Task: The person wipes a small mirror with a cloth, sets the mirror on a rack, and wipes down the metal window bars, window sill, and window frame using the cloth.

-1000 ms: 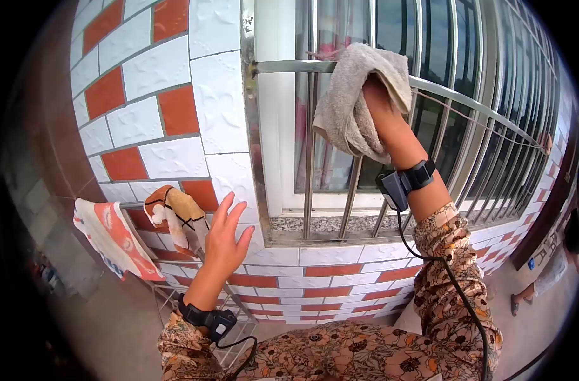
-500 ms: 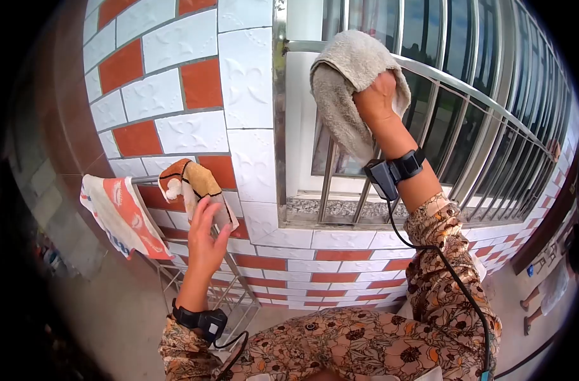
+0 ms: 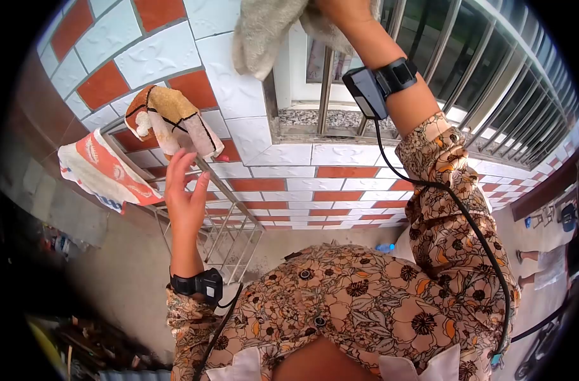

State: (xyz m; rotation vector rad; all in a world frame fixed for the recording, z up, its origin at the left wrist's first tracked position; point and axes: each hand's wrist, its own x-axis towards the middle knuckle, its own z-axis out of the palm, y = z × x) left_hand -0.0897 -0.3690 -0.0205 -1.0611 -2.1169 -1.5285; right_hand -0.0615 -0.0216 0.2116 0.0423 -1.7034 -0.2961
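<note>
At the top edge of the head view, my right hand [image 3: 348, 9] is pressed into a grey-beige terry towel [image 3: 264, 38] against the window bars. The picture's edge cuts off the fingers and part of the towel, which hangs over the left corner of the metal window frame. Lower left, my left hand [image 3: 186, 197] is raised with fingers apart and nothing in it. Just beyond its fingertips a brown, tan and white cloth [image 3: 175, 117] with black lines drapes over a metal rack [image 3: 229, 235]; I cannot tell whether they touch.
A white and orange patterned towel [image 3: 105, 168] hangs on the rack's left side. Metal window bars [image 3: 454, 63] curve away right, above a wall of white and red tiles [image 3: 340, 171]. Far right, a person's legs [image 3: 543, 267] show. Dark clutter [image 3: 99, 336] lies at lower left.
My view has tilted down, so the wall and rack sit higher in the picture. The right hand and towel have shifted up and left towards the window frame's corner. The left hand stays open.
</note>
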